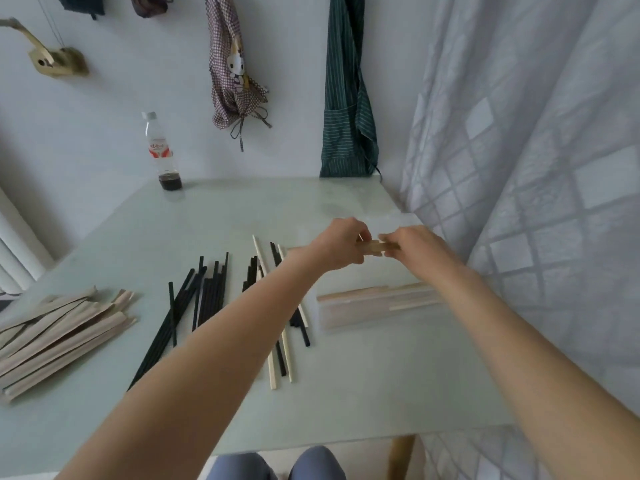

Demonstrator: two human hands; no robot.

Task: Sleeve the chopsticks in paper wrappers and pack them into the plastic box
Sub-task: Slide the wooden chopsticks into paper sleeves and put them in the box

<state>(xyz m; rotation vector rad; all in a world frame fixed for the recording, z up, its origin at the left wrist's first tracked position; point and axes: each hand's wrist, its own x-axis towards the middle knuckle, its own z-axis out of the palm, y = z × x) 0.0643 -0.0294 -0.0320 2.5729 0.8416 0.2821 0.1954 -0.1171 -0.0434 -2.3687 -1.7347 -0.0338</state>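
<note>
My left hand point(341, 245) and my right hand point(414, 245) meet above the far right of the table, both pinching one tan paper wrapper point(372, 247) between them; whether chopsticks are inside is hidden. Loose black chopsticks point(194, 301) lie in the table's middle. Several pale wooden chopsticks point(287, 355) lie mixed with black ones under my left forearm. A heap of empty paper wrappers point(59, 336) sits at the left edge. The clear plastic box point(367, 318) lies to the right under my right forearm, with sleeved chopsticks point(363, 294) in it.
A plastic bottle point(161, 152) with dark liquid stands at the table's far left corner. The pale green table point(346, 410) meets a white curtain point(536, 168) on the right. Aprons hang on the wall behind. My knees show below the near edge.
</note>
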